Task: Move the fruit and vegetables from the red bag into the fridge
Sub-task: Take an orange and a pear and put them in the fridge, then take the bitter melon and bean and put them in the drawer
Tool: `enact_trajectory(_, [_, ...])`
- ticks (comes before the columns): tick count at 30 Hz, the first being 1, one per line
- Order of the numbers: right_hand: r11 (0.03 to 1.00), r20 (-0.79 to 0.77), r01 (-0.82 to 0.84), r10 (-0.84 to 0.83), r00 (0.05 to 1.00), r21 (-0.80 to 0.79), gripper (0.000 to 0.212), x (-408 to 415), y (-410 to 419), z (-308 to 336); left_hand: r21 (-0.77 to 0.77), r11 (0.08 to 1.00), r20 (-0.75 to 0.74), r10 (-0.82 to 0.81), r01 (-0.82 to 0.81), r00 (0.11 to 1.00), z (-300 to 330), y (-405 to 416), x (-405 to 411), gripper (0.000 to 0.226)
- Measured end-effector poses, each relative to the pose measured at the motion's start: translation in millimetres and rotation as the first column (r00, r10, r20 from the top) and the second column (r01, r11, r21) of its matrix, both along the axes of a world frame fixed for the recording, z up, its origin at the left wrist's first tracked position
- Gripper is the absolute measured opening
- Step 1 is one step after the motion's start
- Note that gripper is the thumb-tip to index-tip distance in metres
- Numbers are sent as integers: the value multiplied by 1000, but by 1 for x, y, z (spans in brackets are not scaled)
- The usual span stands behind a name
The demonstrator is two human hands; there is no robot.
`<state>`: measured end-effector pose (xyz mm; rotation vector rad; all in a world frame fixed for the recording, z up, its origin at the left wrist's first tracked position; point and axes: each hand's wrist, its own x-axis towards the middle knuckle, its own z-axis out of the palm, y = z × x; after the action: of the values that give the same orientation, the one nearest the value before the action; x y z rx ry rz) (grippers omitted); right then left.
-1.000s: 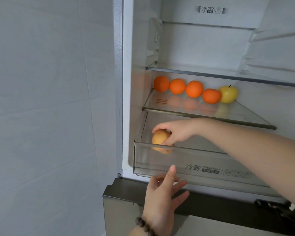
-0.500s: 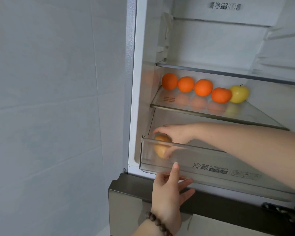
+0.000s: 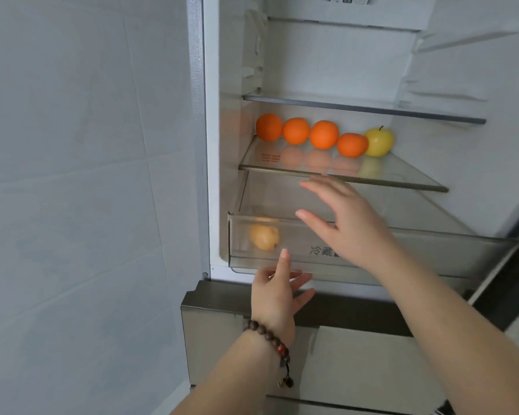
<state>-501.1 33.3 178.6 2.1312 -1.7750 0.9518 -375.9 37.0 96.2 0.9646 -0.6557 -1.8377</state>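
The fridge stands open. A tan pear-like fruit (image 3: 264, 236) lies at the left end of the clear crisper drawer (image 3: 300, 259), which is pulled out. My right hand (image 3: 345, 223) hovers over the drawer's front, fingers spread and empty, apart from the fruit. My left hand (image 3: 277, 290) holds the drawer's lower front edge, thumb up against its face, fingers underneath. Several oranges (image 3: 295, 130) and a yellow apple (image 3: 378, 142) sit in a row at the back of the glass shelf (image 3: 402, 182) above. The red bag is out of view.
A white tiled wall (image 3: 81, 190) fills the left. Another glass shelf (image 3: 366, 107) sits higher in the fridge. Below the drawer is the grey lower compartment front (image 3: 216, 327). The open door's edge (image 3: 504, 274) runs along the right.
My right hand let go of the tan fruit, which now lies in the drawer, and lifted back with fingers spread. My left hand stayed at the drawer's front.
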Motion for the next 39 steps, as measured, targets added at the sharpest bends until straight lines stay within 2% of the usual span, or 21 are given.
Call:
enact_trajectory(3, [994, 52, 80, -76, 996, -72, 52, -2, 40, -17, -63, 997, 73, -40, 44, 997, -3, 0, 6, 41])
enact_trajectory(6, [989, 39, 125, -122, 992, -82, 55, -3, 71, -44, -165, 981, 244, -57, 99, 968, -12, 9, 15, 36])
enact_trajectory(9, [990, 64, 141, -139, 988, -29, 56, -4, 93, -73, -281, 953, 417, 15, 113, 909, -26, 27, 26, 26])
enact_trajectory(14, [988, 68, 148, -152, 986, 52, 55, -6, 125, -120, -428, 900, 564, 191, 86, 804, -45, 72, 48, 36])
enact_trajectory(18, [986, 84, 86, -99, 992, 143, 57, 0, 152, -157, -480, 872, 695, 309, 99, 649, -77, 116, 61, 42])
enact_trajectory(21, [979, 118, 14, -38, 992, 202, 53, 11, 178, -183, -471, 872, 804, 359, 138, 474, -106, 156, 76, 48])
enact_trajectory(24, [965, 156, -82, 44, 987, 251, 53, 36, 199, -207, -482, 863, 846, 413, 153, 337, -129, 200, 102, 50])
enact_trajectory(28, [921, 179, -246, 199, 964, 301, 49, 99, 224, -235, -397, 917, 908, 387, 38, 160, -159, 269, 155, 52])
enact_trajectory(32, [806, 217, -464, 411, 886, 369, 49, 184, 258, -250, -337, 932, 940, 340, -134, -2, -182, 342, 210, 55])
enact_trajectory(36, [654, 243, -637, 594, 767, 409, 47, 268, 306, -258, -314, 890, 949, 289, -331, -123, -196, 422, 264, 55])
enact_trajectory(39, [530, 232, -730, 717, 658, 431, 43, 329, 351, -262, -300, 819, 953, 238, -489, -186, -200, 487, 304, 56])
